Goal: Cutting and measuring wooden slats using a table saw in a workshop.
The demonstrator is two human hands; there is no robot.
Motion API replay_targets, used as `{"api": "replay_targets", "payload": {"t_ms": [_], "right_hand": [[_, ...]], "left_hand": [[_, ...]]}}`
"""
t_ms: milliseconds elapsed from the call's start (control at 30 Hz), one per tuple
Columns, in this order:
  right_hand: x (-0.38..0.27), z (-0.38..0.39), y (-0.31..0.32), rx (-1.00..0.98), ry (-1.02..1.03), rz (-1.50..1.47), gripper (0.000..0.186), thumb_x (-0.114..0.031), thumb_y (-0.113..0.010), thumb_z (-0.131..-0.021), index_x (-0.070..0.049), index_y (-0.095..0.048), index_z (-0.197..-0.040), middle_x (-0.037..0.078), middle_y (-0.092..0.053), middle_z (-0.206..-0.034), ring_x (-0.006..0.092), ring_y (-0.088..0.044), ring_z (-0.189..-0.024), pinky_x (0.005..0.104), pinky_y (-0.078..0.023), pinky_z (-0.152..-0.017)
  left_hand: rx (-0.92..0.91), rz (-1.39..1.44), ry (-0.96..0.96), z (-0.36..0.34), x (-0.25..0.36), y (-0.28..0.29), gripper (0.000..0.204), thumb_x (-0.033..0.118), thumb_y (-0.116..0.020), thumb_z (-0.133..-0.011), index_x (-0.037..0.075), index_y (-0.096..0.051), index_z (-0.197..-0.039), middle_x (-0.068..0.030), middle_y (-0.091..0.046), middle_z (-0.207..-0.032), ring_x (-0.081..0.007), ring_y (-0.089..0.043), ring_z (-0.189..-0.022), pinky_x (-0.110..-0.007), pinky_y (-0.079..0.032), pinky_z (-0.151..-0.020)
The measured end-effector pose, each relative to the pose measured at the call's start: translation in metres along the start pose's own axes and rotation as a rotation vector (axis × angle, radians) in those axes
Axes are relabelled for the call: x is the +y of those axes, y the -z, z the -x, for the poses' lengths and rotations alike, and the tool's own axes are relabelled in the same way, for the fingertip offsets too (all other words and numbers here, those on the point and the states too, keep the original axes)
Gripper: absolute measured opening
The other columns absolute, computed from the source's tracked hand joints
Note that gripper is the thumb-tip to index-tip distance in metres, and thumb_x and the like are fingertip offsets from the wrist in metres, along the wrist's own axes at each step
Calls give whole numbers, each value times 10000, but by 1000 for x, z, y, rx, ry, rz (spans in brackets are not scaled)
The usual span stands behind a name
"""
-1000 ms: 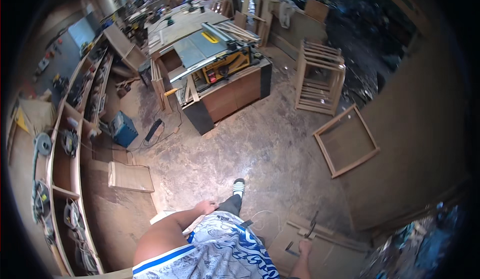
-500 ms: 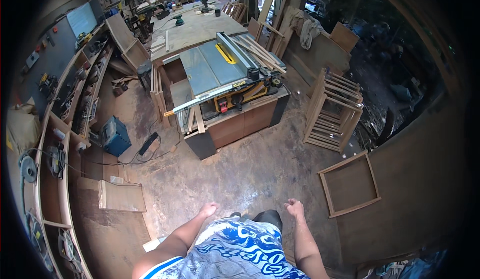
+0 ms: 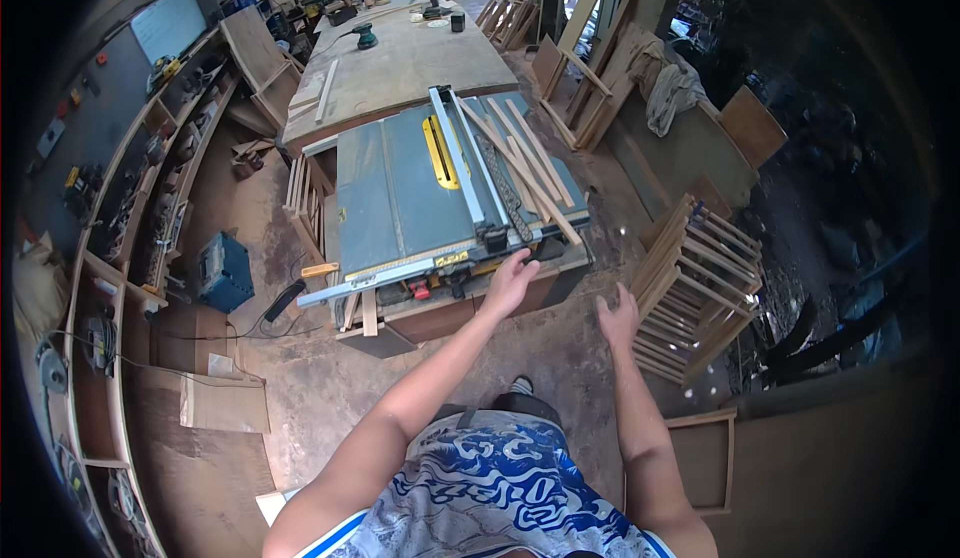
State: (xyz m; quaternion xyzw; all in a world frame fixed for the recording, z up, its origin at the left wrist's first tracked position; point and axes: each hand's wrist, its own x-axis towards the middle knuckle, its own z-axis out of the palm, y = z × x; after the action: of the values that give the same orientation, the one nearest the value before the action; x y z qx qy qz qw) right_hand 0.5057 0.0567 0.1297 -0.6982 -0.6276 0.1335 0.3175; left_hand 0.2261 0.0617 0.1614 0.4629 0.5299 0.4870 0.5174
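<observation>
My left hand reaches forward, its fingers stretched out and holding nothing. It is close to the front right corner of a table saw, by the near end of the silver rip fence. Whether a fingertip touches the saw I cannot tell. Several thin wood strips lie loosely on the saw's right side, one jutting past its front edge. My right hand is raised with fingers apart and nothing in it, nearest to a leaning stack of slatted wooden frames.
Behind the saw stretches a plywood-topped workbench with a green sander on it. Long shelves line the left wall. A blue toolbox and a cable stand on the floor. One rectangular wooden frame lies at right.
I have stepped closer to the saw. Both hands have risen from my sides and stretched forward, their fingers opening out. The single frame has slipped toward the lower edge of view.
</observation>
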Motion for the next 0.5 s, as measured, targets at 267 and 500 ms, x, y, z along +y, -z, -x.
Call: {"api": "replay_targets", "payload": {"t_ms": [267, 500], "right_hand": [[-110, -272, -119, -221, 90, -56, 804, -418, -775, -796, -1, -537, -1441, 261, -628, -1327, 430, -560, -1278, 482, -441, -1087], [-116, -339, -200, -509, -13, 22, 1258, -589, -859, -667, 86, -297, -1567, 282, -553, -1424, 435, -517, -1350, 480, -412, -1143]], "left_hand": [[441, -254, 361, -246, 8, -21, 1110, 580, -679, -838, -8, -173, -1632, -332, -104, -1682, -445, -63, -1582, -482, -101, -1278], [633, -199, 522, -328, -13, -6, 1128, 555, -730, -801, 84, -164, -1656, -208, -195, -1702, -415, -204, -1557, -552, -189, -1242]]}}
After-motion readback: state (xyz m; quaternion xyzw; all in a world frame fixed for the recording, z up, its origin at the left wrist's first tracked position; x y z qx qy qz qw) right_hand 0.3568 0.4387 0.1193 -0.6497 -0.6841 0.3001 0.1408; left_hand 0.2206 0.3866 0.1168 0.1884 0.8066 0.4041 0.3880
